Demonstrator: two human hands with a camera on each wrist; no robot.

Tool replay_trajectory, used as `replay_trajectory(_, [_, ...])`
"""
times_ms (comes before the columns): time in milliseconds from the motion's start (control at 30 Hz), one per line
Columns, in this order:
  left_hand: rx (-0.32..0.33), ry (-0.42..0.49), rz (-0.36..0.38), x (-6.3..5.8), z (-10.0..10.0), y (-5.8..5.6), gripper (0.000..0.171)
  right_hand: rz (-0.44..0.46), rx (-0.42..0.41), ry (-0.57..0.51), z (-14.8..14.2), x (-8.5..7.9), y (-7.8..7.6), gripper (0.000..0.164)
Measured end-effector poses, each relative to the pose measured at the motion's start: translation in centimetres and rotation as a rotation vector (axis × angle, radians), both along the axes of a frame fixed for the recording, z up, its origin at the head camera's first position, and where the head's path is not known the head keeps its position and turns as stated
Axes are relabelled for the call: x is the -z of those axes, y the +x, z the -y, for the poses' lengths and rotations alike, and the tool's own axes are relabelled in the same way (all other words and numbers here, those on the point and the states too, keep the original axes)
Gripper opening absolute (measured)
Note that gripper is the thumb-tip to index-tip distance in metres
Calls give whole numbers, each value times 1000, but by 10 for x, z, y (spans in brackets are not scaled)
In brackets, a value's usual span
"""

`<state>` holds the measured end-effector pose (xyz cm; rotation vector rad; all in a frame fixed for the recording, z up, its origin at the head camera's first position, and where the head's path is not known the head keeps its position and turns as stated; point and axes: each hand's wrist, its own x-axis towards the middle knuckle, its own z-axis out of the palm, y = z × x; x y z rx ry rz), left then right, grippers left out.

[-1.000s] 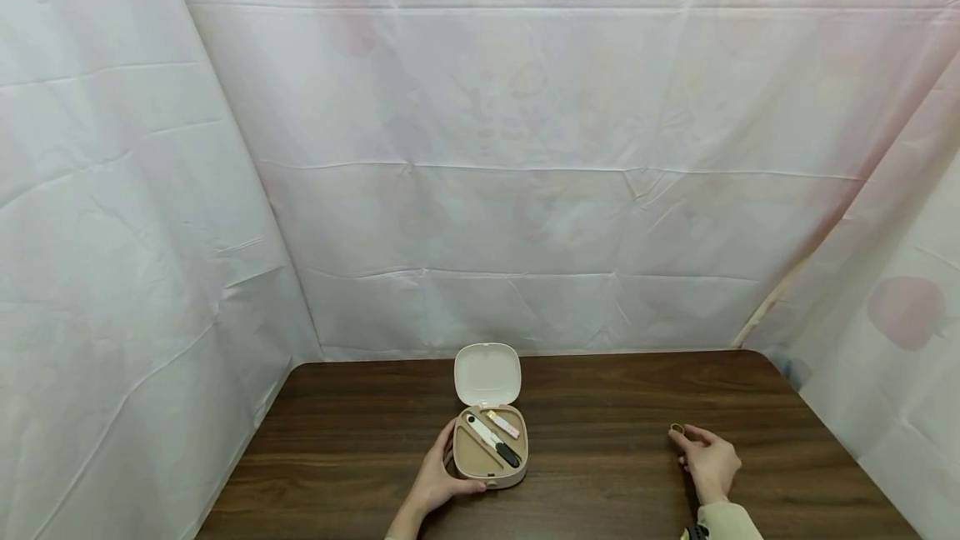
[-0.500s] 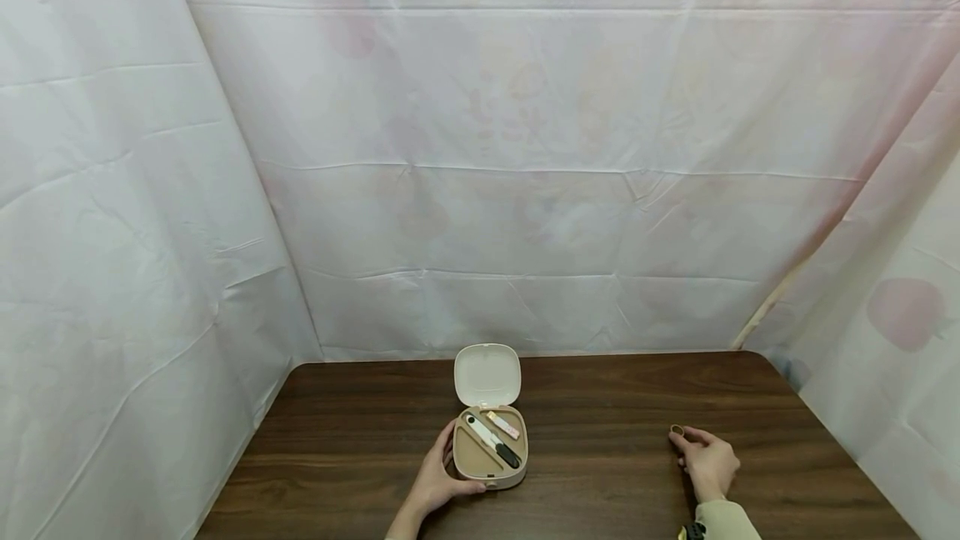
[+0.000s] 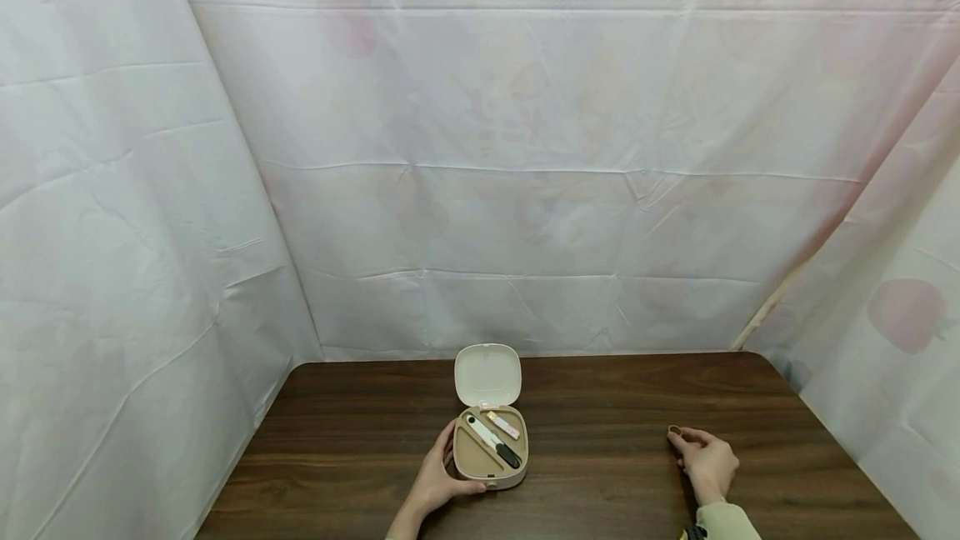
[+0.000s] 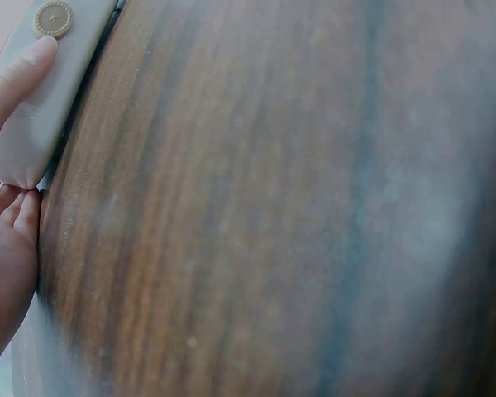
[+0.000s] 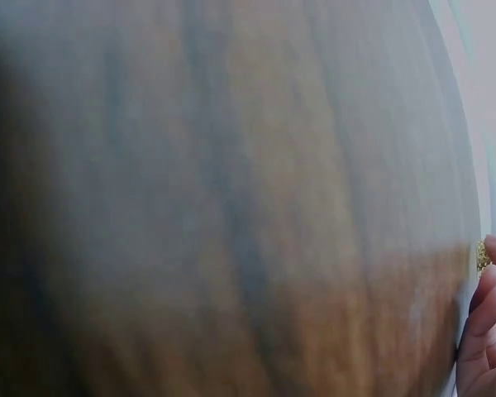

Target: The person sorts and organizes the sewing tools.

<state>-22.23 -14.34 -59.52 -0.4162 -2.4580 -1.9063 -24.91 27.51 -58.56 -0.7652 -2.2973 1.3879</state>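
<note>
A cream hinged box stands on the table with its white lid raised at the back. In its tan tray lie a slim white tool with a black end and a small white-and-pink piece with a yellowish end. My left hand holds the box at its left side, thumb at the front by the round button. Off to the right, my right hand pinches a small gold ring between thumb and index finger. The ring's gold surface shows partly in the right wrist view.
The dark wooden table has rounded far corners. A pale hanging cloth rises behind it and at both sides. At the right wrist, a dark band shows by the sleeve.
My right hand has shifted slightly to the left, and the ring appears turned a little between the fingers. The left hand and the box stay in place.
</note>
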Motion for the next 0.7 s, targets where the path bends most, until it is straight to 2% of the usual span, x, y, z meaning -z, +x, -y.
replay_trajectory(300, [4, 2, -12, 0, -1, 0, 110, -27, -51, 58, 9, -6, 3, 31])
replay_trajectory(700, [-6, -14, -14, -1, -3, -2, 109, -129, -144, 106, 27, -12, 1, 25])
